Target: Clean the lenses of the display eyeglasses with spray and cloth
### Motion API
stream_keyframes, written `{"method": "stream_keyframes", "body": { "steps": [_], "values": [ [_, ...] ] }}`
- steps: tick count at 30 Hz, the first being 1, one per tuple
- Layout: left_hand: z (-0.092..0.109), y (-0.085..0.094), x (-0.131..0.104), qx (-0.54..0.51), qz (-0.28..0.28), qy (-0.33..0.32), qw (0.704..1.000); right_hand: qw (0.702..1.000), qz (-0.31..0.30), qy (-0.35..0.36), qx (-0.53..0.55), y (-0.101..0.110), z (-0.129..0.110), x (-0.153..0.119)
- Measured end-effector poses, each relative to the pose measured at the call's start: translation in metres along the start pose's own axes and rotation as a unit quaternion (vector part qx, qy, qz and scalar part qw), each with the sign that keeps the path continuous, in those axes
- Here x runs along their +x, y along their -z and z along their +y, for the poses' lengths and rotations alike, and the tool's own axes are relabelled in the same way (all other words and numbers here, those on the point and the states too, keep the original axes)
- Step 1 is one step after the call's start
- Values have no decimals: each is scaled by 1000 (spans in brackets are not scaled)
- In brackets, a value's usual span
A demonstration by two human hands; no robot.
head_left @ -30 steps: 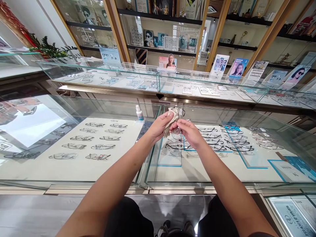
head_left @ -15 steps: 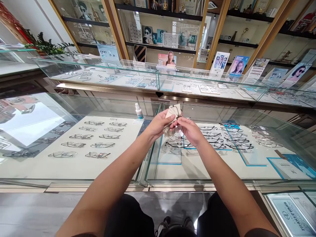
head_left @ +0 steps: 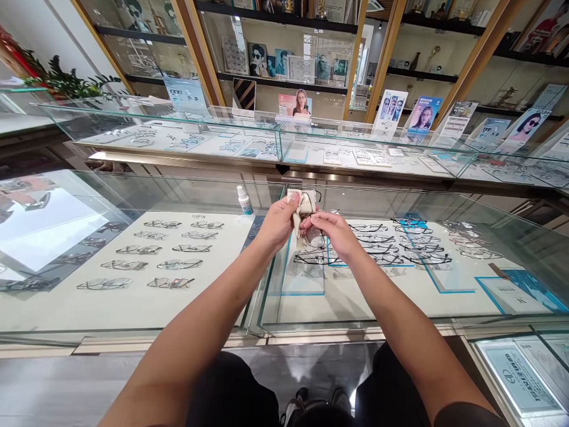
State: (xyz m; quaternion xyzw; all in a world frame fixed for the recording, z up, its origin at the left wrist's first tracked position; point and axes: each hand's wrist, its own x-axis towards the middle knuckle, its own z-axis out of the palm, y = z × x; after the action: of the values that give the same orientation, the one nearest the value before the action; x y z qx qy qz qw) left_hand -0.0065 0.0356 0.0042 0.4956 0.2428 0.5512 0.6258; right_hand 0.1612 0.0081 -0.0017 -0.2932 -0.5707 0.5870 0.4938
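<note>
A beige cloth [head_left: 307, 201] is bunched in my left hand [head_left: 279, 224], whose thumb presses on it from above. Around and through the cloth runs a thin dark-framed pair of glasses [head_left: 318, 197], partly covered. My right hand [head_left: 334, 230] is closed at the right side of the glasses, its fingertips pinching the thin frame. Both hands are over the glass counter, close together. Just left of them a white spray bottle [head_left: 244, 200] stands upright on the counter.
Beneath the glass [head_left: 267, 296], rows of glasses lie left [head_left: 179, 264] and right [head_left: 427, 258]. Behind runs a second glass counter [head_left: 178, 145] with upright cards [head_left: 422, 114]. A plant [head_left: 73, 80] is at the back left.
The cloth has turned in my hands and now hangs lower beside my left fingers. More of the dark frame shows at its upper right. The view has shifted slightly.
</note>
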Motion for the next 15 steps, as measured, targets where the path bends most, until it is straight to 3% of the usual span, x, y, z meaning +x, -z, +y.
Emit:
{"method": "stream_keyframes", "body": {
  "steps": [6, 15],
  "values": [
    [14, 0, -3, 23, -90, 32, 995, 998, 12, -19, 52, 7, -3, 1],
    [-1, -10, -7, 18, -7, -24, 1000, 1000, 9, -9, 7, -2, 5, 0]
  ]
}}
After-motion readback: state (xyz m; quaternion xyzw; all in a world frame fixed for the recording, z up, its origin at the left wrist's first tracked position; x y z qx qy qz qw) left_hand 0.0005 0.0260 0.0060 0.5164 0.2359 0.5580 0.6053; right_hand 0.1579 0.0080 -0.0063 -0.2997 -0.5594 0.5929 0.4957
